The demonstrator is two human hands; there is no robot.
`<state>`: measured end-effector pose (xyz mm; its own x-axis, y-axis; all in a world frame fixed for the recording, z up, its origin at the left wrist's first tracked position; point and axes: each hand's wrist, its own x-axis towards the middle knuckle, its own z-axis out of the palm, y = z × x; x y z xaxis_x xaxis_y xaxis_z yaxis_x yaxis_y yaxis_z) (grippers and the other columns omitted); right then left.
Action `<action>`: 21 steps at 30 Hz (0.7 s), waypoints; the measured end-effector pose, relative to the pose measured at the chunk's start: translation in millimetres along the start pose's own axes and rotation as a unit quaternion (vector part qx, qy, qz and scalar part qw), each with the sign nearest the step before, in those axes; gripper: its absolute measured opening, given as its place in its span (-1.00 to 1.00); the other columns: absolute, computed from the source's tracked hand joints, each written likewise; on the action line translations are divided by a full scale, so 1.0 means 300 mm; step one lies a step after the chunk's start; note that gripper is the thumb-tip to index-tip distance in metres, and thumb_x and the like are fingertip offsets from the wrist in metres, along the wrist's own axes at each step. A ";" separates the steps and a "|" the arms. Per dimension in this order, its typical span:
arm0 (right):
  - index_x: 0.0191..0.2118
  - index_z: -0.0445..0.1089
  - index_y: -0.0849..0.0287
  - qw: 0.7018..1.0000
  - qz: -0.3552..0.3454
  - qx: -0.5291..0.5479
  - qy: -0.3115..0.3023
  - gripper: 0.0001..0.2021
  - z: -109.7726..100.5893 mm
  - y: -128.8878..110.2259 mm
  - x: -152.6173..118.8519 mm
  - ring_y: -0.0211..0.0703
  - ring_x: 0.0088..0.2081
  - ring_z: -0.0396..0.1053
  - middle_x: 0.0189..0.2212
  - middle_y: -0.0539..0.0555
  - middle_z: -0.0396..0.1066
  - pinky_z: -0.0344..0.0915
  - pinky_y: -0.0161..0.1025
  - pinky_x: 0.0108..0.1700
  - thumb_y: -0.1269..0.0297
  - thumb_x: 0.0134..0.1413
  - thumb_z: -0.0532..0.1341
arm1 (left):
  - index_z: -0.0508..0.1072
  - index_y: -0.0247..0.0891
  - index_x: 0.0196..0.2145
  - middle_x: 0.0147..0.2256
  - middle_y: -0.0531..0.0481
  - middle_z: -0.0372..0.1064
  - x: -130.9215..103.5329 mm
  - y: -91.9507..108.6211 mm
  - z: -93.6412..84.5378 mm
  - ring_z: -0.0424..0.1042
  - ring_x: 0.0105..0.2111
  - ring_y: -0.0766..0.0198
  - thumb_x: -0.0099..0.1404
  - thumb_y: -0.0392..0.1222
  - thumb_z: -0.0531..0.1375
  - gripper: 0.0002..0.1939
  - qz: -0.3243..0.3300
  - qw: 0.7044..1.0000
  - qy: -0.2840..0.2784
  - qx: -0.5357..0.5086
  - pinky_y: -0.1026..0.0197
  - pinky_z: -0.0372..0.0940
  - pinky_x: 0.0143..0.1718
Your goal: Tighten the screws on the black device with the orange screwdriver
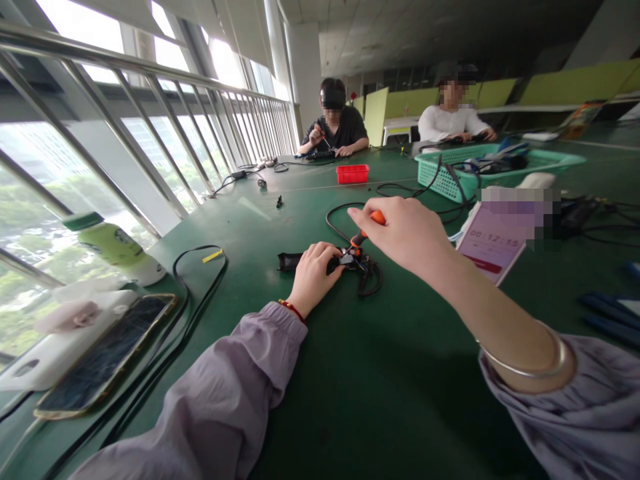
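On the green table [320, 347] lies a black device [290, 261] with loose wires at its right end. My left hand [316, 270] is closed around the middle of it, thumb and fingers pressing from both sides. Above and to the right, my right hand [400, 227] grips an orange and black screwdriver [359, 238] by its handle. The screwdriver slants down to the left, its lower end at the device beside my left fingertips. The exact contact of its tip is too small to make out.
A red tray [353, 174] and a green basket [445, 175] with cables stand farther back. A lit phone [495, 233] is at right; a bottle [117, 250], dark phone [107, 353] and cables lie left. Two people sit across the table.
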<state>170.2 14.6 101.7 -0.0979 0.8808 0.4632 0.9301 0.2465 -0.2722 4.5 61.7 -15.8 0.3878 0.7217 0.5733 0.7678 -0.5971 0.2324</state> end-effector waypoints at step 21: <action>-0.30 0.35 0.09 1.000 -0.003 0.020 0.024 -0.75 0.020 0.018 0.009 -0.14 -0.48 0.31 -0.55 0.02 0.38 -0.01 -0.30 -0.51 0.06 0.04 0.06 | 0.34 -0.20 -0.27 -0.20 0.01 0.35 -0.001 0.006 -0.002 0.28 -0.16 0.20 0.18 -0.21 0.18 -0.86 -0.005 1.000 -0.006 0.001 0.14 0.22 -0.11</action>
<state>172.7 20.7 96.3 -0.0848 0.8593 0.5044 0.9150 0.2675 -0.3020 5.5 60.3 -15.0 0.3865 0.7321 0.5610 0.7724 -0.5893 0.2368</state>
